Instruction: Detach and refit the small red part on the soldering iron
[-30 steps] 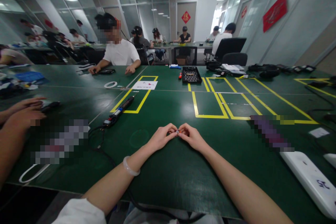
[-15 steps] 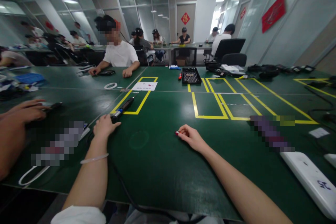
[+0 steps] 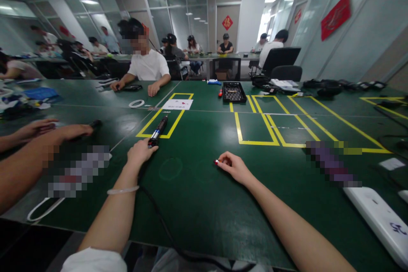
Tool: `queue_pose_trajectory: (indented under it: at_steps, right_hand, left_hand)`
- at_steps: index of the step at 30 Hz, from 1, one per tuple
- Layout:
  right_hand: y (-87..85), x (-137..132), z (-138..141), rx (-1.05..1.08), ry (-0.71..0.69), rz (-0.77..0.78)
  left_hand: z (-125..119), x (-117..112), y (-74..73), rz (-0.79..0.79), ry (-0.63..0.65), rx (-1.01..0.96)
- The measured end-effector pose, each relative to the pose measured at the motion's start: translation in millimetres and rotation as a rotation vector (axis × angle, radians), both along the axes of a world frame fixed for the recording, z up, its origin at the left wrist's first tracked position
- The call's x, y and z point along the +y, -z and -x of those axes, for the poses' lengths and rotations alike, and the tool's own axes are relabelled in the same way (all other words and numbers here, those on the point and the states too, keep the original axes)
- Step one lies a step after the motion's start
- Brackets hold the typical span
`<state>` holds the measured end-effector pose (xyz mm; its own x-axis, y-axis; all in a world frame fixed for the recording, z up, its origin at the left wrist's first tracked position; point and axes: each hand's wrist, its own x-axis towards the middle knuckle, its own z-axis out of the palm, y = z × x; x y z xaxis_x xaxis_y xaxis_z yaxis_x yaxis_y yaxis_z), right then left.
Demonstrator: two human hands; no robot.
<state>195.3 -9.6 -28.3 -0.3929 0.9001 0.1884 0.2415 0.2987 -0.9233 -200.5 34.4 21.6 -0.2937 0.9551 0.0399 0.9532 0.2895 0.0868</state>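
My left hand (image 3: 139,153) is closed round the near end of a black corded tool (image 3: 158,131) with a blue band, which lies across the front edge of a yellow taped rectangle (image 3: 165,114). Its cable runs back under my left forearm toward me. My right hand (image 3: 232,165) rests on the green table (image 3: 197,195) and pinches a small red and white part (image 3: 216,162) at its fingertips. A pale bangle circles my left wrist.
Another person's two hands (image 3: 47,129) lie at the left, one holding a dark object. A black tray (image 3: 233,92) sits at the far middle, a white sheet (image 3: 177,104) and a white ring (image 3: 136,103) to its left. A white device (image 3: 379,219) lies at the right. People sit opposite.
My left hand left my right hand, reached left and closed on the corded tool, which has since shifted a little forward. My right hand stays put with the small part.
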Motion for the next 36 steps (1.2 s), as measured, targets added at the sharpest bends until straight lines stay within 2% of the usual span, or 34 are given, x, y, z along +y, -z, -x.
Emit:
queue_pose_trajectory:
  at_steps: [3, 8, 15, 19, 23, 27, 31, 36]
  right_hand:
    - [-0.1, 0.3, 1.3, 0.023, -0.008, 0.012]
    - [-0.1, -0.1, 2.0, 0.058, -0.019, -0.026]
    - [-3.5, -1.5, 0.4, -0.054, 0.022, -0.192]
    - [-5.6, -1.1, -1.7, -0.175, 0.076, -0.306]
    - [-4.3, -1.8, -3.6, -0.357, 0.13, -0.386]
    - [-4.9, -5.3, -2.5, -0.463, 0.131, -0.455]
    - [-8.7, -8.8, -1.3, -0.469, 0.1, -0.492]
    - [-10.2, -8.4, -1.7, -0.44, 0.099, -0.522]
  left_hand:
    - [-27.4, -2.3, -3.5, 0.035, 0.038, 0.032]
    - [-80.0, -7.9, -1.8, 0.006, 0.211, 0.054]
    - [-154.9, -22.0, 3.8, -0.056, 0.49, 0.032]
    - [-186.4, -28.3, 5.6, -0.073, 0.608, -0.009]
    - [-204.9, -34.0, 8.0, -0.065, 0.704, -0.059]
    - [-212.1, -39.9, 11.0, -0.065, 0.77, -0.103]
    - [-213.2, -42.6, 12.2, -0.065, 0.788, -0.107]
    - [-214.2, -44.1, 10.3, -0.055, 0.784, -0.014]
